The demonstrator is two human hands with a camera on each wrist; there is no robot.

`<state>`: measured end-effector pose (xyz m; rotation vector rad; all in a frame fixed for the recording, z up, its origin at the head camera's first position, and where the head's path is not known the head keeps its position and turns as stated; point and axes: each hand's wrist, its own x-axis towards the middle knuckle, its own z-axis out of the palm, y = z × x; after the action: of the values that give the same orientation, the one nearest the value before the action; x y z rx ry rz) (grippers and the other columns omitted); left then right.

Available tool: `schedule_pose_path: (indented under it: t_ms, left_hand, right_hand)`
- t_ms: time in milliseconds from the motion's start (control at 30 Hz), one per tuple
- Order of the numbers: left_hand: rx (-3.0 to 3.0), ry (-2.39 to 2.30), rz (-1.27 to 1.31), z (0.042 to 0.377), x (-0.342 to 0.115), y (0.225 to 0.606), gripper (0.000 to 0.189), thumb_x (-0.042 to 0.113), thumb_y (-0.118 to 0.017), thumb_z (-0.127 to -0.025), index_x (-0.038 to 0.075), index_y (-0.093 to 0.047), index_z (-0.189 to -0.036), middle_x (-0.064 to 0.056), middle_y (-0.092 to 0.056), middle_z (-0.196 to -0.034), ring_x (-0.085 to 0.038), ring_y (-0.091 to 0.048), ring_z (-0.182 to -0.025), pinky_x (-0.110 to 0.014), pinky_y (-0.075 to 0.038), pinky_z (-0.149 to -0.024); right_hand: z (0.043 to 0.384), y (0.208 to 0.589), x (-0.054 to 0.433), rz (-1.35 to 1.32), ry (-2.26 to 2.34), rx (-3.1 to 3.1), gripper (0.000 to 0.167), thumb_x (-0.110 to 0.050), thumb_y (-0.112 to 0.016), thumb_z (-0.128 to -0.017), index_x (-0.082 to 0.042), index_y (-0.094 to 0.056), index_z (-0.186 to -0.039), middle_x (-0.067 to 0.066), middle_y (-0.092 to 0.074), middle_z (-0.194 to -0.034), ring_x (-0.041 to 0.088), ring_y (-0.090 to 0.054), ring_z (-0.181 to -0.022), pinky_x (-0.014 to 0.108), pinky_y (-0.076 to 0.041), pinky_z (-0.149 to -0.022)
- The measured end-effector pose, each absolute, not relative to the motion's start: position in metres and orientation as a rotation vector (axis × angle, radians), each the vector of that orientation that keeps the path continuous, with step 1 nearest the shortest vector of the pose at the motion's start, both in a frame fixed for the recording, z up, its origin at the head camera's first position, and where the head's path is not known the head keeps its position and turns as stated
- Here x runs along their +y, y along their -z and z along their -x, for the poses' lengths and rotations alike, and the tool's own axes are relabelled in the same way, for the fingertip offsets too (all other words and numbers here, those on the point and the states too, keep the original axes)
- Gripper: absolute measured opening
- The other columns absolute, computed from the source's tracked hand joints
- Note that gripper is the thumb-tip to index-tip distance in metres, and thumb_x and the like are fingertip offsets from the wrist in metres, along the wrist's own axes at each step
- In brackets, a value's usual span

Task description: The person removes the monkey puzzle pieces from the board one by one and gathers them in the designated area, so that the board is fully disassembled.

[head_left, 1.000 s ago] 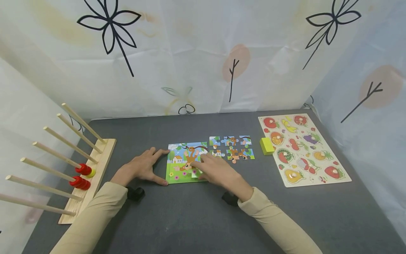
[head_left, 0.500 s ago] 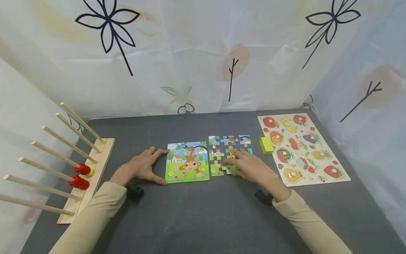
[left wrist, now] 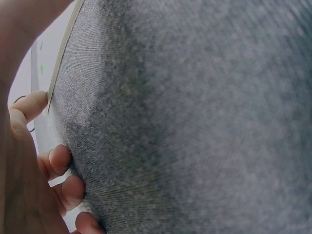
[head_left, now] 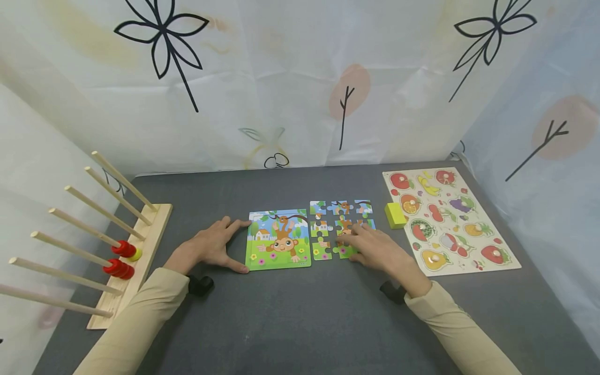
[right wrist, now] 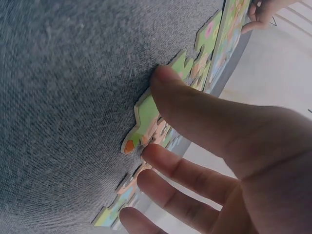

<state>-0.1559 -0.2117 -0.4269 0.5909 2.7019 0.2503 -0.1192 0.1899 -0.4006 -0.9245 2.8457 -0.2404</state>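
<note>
My right hand pinches a green jigsaw puzzle piece by its edges, low over the table, with thumb and forefinger at opposite ends in the right wrist view. Several other jigsaw pieces lie in rows around it, partly covered by the fingers. To their left, a square puzzle board pictures a monkey hanging upside down. Against that board's left edge rests my left hand, its thumb and forefinger spread to the two corners. The left wrist view shows mostly grey tabletop and the board's edge.
A wooden peg rack with red rings stands at the far left. On the right lies a fruit puzzle board, a yellow block touching its left edge. A patterned cloth hangs behind the grey table.
My right hand has moved right, from the monkey board to the loose pieces, carrying a green piece into the front row. It then shifted slightly right with it. My left hand stays put.
</note>
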Motion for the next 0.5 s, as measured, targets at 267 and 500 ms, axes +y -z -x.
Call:
schedule_pose_path:
  t_ms: [267, 500]
  left_hand:
    - [2.696, -0.246, -0.578, 0.1561, -0.2117, 0.4273, 0.121, 0.076, -0.083, -0.061, 0.021, -0.035, -0.158, -0.008, -0.046, -0.108, -0.022, -0.045, -0.094, -0.031, -0.037, -0.065]
    - [2.696, -0.252, -0.585, 0.1564, -0.2126, 0.4271, 0.121, 0.075, -0.084, -0.061, 0.021, -0.036, -0.157, -0.009, -0.046, -0.107, -0.022, -0.044, -0.092, -0.031, -0.037, -0.064]
  right_hand:
    - [0.1211, 0.4000, 0.1899, 0.911, 0.255, 2.813, 0.046, -0.014, -0.083, -0.085, -0.017, -0.070, -0.129, 0.005, -0.062, -0.106, 0.020, -0.054, -0.088, 0.032, -0.050, -0.070]
    - [0.1218, 0.3988, 0.1897, 0.881, 0.256, 2.788, 0.046, -0.012, -0.082, -0.086, -0.016, -0.069, -0.131, 0.004, -0.060, -0.104, 0.017, -0.053, -0.084, 0.029, -0.047, -0.068]
